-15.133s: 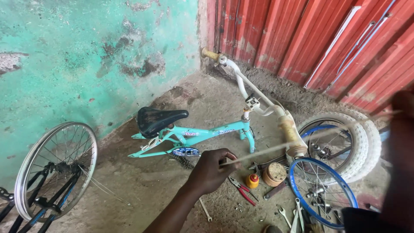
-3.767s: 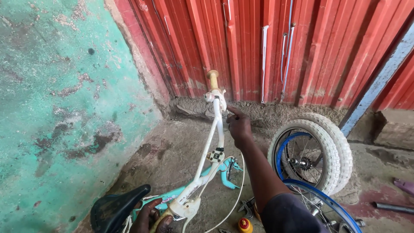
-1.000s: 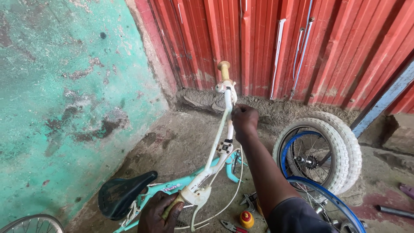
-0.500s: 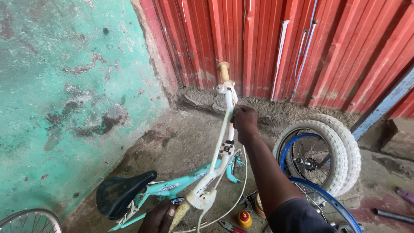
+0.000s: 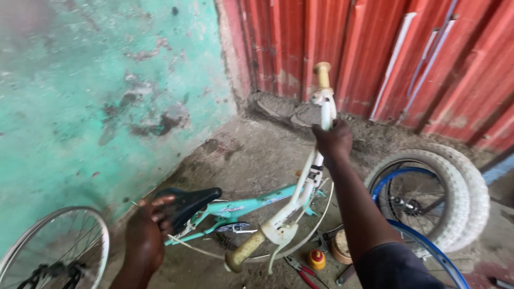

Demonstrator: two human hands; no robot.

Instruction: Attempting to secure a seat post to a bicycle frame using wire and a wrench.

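A small teal bicycle frame stands without wheels on the dirt floor. My right hand grips its white handlebar just below the far tan grip. The near tan grip points toward me. My left hand is at the rear of the black saddle, with its fingers curled over the saddle's back edge. A thin white cable loops under the frame.
A white-tyred wheel and a blue rim lie at the right. A silver spoked wheel stands at the lower left. Red pliers, a small red bottle and a round tin lie on the floor. A teal wall and a red corrugated wall close the corner.
My left hand has left the near handlebar grip and moved left onto the saddle. My right hand keeps its hold on the handlebar.
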